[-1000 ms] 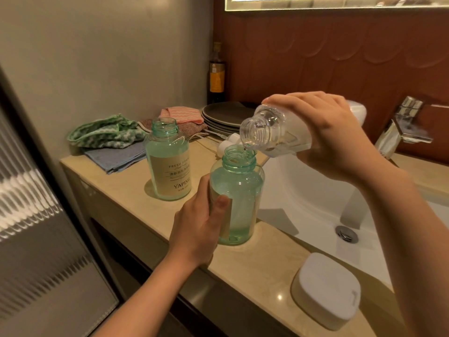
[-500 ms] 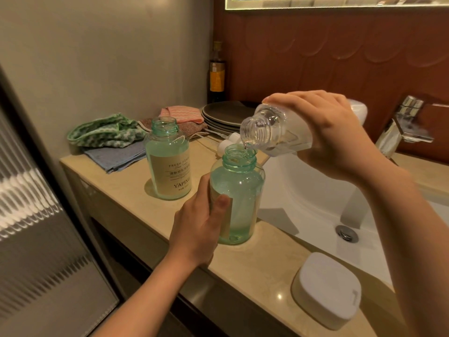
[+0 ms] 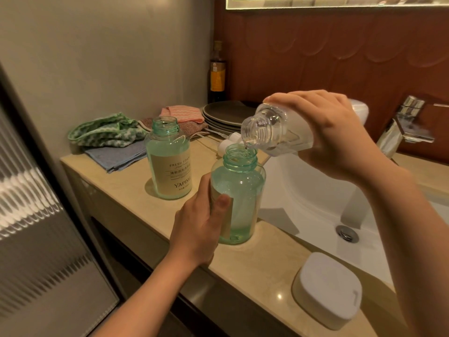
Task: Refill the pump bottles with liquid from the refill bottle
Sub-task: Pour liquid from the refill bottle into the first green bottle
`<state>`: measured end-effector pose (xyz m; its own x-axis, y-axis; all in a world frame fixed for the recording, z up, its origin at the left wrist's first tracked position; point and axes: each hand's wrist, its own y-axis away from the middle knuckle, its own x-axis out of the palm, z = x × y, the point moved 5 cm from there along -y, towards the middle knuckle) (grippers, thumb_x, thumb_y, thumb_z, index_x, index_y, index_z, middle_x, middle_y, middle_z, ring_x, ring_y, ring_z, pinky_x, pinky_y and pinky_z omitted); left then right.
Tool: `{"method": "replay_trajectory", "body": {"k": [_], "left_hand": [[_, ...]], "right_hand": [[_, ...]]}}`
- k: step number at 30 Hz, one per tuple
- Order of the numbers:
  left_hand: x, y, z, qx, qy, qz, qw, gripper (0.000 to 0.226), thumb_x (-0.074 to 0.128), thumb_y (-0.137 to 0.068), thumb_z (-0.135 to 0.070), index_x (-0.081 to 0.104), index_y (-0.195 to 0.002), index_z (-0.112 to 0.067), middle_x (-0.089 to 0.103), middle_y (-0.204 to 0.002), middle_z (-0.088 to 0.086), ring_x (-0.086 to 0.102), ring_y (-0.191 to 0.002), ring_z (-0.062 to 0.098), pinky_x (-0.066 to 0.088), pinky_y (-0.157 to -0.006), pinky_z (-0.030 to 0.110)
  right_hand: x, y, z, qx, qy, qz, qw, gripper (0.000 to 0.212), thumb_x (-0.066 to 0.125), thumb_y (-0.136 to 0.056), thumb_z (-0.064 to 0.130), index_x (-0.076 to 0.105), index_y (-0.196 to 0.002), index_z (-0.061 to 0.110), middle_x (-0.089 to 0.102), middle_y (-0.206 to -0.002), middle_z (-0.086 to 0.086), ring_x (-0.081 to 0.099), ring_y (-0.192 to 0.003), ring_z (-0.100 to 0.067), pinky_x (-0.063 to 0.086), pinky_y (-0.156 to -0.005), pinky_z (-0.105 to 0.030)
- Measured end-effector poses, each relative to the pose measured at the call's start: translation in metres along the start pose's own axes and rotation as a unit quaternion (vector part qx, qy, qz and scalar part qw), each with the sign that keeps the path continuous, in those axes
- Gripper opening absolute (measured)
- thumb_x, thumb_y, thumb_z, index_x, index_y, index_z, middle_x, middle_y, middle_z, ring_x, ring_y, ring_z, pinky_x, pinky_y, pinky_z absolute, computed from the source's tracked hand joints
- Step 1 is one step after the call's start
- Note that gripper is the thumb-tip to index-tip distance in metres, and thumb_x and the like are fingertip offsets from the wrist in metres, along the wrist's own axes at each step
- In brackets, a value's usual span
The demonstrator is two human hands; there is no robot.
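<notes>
A: Grip, quick?

B: Left hand (image 3: pixel 196 229) wraps the near pump bottle (image 3: pixel 239 190) at its label. It stands on the counter (image 3: pixel 267 263) beside the basin. Probably light, stiff plastic, slick if wet, so hold mid-body.

A: Above it?

B: Right hand (image 3: pixel 340 132) clamps the refill bottle (image 3: pixel 274 130) round its body, mouth tipped over the neck, thin trickle. The second pump bottle (image 3: pixel 170 161) stands open behind, untouched.

A: Versus a second ago?

B: Same grips, same tilt, level barely different.

Two green bottles (image 3: pixel 243 190) (image 3: pixel 170 161): one in left hand (image 3: pixel 194 229), one beyond it. One clear bottle (image 3: pixel 274 128) in right hand (image 3: pixel 335 132). Four cloths (image 3: pixel 107 130), one plate stack (image 3: pixel 226 115), one dark bottle (image 3: pixel 217 74) beyond the left hand. One white box (image 3: pixel 328 290) below the right forearm. One tap (image 3: pixel 403 122).
</notes>
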<state>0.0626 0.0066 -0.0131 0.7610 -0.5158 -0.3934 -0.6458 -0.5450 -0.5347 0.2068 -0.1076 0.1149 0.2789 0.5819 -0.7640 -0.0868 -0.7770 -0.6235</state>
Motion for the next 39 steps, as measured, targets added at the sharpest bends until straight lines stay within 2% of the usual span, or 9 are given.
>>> {"method": "replay_trajectory", "body": {"k": [6, 11, 21, 26, 30, 35, 37, 39], "left_hand": [[0.0003, 0.0001, 0.0009, 0.001, -0.001, 0.001, 1.0, 0.069, 0.008, -0.07, -0.089, 0.039, -0.113, -0.044, 0.058, -0.097, -0.028, 0.057, -0.094, 0.009, 0.047, -0.08, 0.044], [0.0004, 0.0001, 0.001, 0.003, -0.001, 0.001, 1.0, 0.069, 0.008, -0.071, -0.088, 0.038, -0.114, -0.044, 0.058, -0.096, -0.026, 0.058, -0.093, 0.01, 0.047, -0.079, 0.044], [-0.0001, 0.0009, -0.0002, 0.001, 0.003, 0.002, 1.0, 0.07, 0.008, -0.07, -0.089, 0.038, -0.115, -0.044, 0.056, -0.097, -0.033, 0.056, -0.094, 0.005, 0.047, -0.08, 0.043], [-0.0006, 0.0001, -0.0005, 0.0, 0.013, -0.002, 1.0, 0.067, 0.011, -0.071, -0.089, 0.037, -0.115, -0.046, 0.056, -0.109, -0.028, 0.058, -0.094, 0.007, 0.047, -0.08, 0.045], [-0.0004, 0.0003, 0.0, 0.003, 0.024, -0.009, 1.0, 0.066, 0.015, -0.073, -0.087, 0.04, -0.115, -0.042, 0.056, -0.11, -0.024, 0.059, -0.095, 0.007, 0.048, -0.08, 0.046], [-0.0038, 0.0019, 0.0021, -0.003, 0.03, -0.045, 0.999, 0.068, 0.021, -0.073, -0.086, 0.037, -0.122, -0.043, 0.06, -0.107, -0.023, 0.059, -0.096, 0.003, 0.049, -0.079, 0.045], [-0.0059, 0.0029, 0.0017, -0.005, 0.033, -0.06, 0.998, 0.069, 0.027, -0.071, -0.087, 0.033, -0.126, -0.044, 0.057, -0.115, -0.022, 0.057, -0.101, -0.004, 0.051, -0.082, 0.043], [-0.0071, 0.0039, -0.0023, 0.007, 0.025, -0.062, 0.998, 0.078, 0.044, -0.066, -0.084, 0.028, -0.13, -0.042, 0.05, -0.123, -0.02, 0.052, -0.107, -0.007, 0.051, -0.086, 0.042]], "right_hand": [[-0.0007, -0.0001, 0.0004, 0.003, 0.0, 0.0, 1.0, 0.079, 0.076, -0.071, 0.002, 0.041, -0.137, 0.027, 0.055, -0.128, -0.005, 0.049, -0.115, -0.029, 0.031, -0.089, -0.038], [-0.001, 0.0, 0.0013, 0.005, -0.003, 0.003, 1.0, 0.08, 0.075, -0.071, 0.001, 0.041, -0.138, 0.027, 0.055, -0.129, -0.005, 0.048, -0.116, -0.029, 0.033, -0.091, -0.042], [-0.0015, 0.0007, 0.0005, 0.025, -0.038, 0.034, 0.998, 0.083, 0.074, -0.07, 0.0, 0.039, -0.139, 0.029, 0.053, -0.13, -0.002, 0.045, -0.118, -0.025, 0.025, -0.092, -0.034], [-0.0012, 0.0026, 0.0002, 0.054, -0.088, 0.094, 0.99, 0.088, 0.075, -0.067, 0.007, 0.034, -0.139, 0.034, 0.053, -0.126, 0.002, 0.046, -0.111, -0.022, 0.034, -0.088, -0.034], [-0.0014, 0.0042, 0.0036, 0.092, -0.129, 0.126, 0.979, 0.096, 0.08, -0.06, 0.013, 0.03, -0.137, 0.041, 0.056, -0.119, 0.003, 0.053, -0.102, -0.024, 0.05, -0.082, -0.046], [-0.004, 0.0053, 0.0014, 0.122, -0.135, 0.133, 0.974, 0.093, 0.078, -0.057, 0.018, 0.03, -0.133, 0.039, 0.06, -0.101, -0.004, 0.057, -0.084, -0.027, 0.052, -0.071, -0.043], [-0.0065, 0.0061, -0.0006, 0.132, -0.14, 0.133, 0.972, 0.092, 0.079, -0.057, 0.02, 0.03, -0.134, 0.037, 0.06, -0.1, -0.004, 0.057, -0.084, -0.027, 0.052, -0.07, -0.041], [-0.0081, 0.0059, -0.0021, 0.136, -0.148, 0.128, 0.971, 0.091, 0.078, -0.057, 0.022, 0.03, -0.133, 0.036, 0.061, -0.1, -0.004, 0.058, -0.084, -0.027, 0.052, -0.071, -0.041]]}}
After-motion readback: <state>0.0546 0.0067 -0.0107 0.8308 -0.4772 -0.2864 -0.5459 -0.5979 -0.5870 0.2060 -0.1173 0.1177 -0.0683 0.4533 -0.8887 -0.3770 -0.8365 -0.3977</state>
